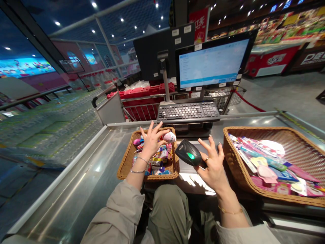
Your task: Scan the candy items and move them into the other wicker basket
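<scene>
Between the thumb and index finger of my left hand (151,139) is a small pink-and-white egg (169,137), probably a wrapped candy egg; the other fingers are spread. It is held above the right side of a small wicker basket (122,169) filled with colourful packaged sweets (159,159). My right hand (212,164) grips a black barcode scanner (186,151) with a lit green light on top. The scanner's head points left towards the egg, a short gap apart. Its handle is mostly hidden by my fingers, some of which are raised.
A larger wicker basket (230,159) of packaged goods stands on the right. Behind the hands are a keyboard (189,111) and a lit monitor (210,64). The metal counter (83,176) stretches left, beside stacked bottle packs (50,125).
</scene>
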The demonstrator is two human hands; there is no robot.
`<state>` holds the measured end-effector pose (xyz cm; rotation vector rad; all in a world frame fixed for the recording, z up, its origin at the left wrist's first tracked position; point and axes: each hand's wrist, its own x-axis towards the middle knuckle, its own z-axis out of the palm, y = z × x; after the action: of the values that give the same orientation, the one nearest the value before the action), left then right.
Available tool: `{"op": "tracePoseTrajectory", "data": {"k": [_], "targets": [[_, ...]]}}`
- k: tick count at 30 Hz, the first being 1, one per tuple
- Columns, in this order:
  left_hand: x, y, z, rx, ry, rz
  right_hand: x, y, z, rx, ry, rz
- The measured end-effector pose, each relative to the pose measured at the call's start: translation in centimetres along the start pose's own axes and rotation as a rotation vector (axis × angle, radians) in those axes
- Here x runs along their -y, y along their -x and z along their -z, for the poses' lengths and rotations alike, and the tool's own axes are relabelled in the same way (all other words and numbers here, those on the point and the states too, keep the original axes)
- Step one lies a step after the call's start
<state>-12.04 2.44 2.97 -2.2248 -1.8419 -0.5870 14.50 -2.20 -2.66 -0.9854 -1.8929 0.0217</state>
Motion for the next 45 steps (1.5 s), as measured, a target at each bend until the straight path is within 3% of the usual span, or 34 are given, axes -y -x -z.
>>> {"op": "tracePoseTrajectory", "data": {"k": [18, 29, 35, 45], "targets": [[-2.1, -0.8, 0.5, -0.028, -0.011, -0.049, -0.8, 0.1, 1.1, -0.049, 0.066, -0.039], [-6.5, -2.9, 0.3, -0.065, 0.043, -0.117, -2.2, 0.8, 3.3, -0.158, 0.163, -0.106], [-8.6, -3.9, 0.0, -0.102, 0.073, -0.151, -2.2, 0.8, 4.4, -0.207, 0.201, -0.221], [-12.8, -5.5, -0.5, -0.099, 0.142, -0.186, -3.1, 0.8, 5.4, -0.448, 0.213, -0.347]]}}
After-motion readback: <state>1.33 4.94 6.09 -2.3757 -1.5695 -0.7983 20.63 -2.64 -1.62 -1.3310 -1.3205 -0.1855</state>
